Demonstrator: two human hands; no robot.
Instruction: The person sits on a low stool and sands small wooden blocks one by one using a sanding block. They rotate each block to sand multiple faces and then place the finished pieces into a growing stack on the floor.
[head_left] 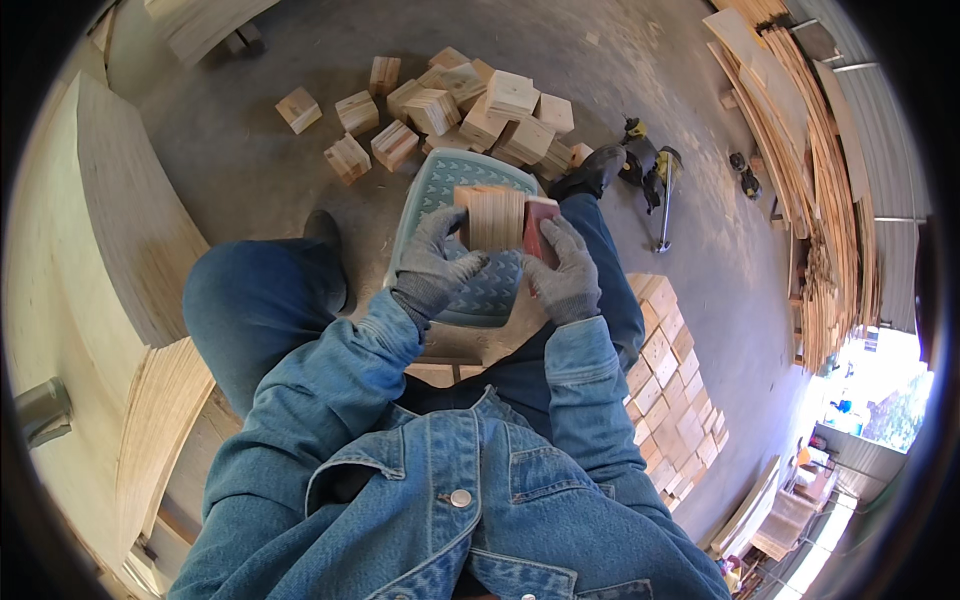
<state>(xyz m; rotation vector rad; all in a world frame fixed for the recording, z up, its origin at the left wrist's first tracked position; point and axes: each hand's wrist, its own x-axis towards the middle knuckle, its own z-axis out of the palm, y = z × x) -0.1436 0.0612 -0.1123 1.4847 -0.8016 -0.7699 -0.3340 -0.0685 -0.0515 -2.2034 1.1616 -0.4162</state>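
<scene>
In front of me a layered plywood block is held over a pale teal plastic stool with a patterned top. My left hand, in a grey glove, grips the block's left side, fingers behind it and thumb in front. A reddish sanding block is in my gloved right hand, with its flat face against or very close to the right end of the plywood block. The right fingers curl around its outer side.
Beyond the stool lies a loose heap of wooden blocks. A stack of blocks stands by my right leg, and large plywood sheets are at left. Yellow-and-black power tools lie right of my foot; long boards line the far right.
</scene>
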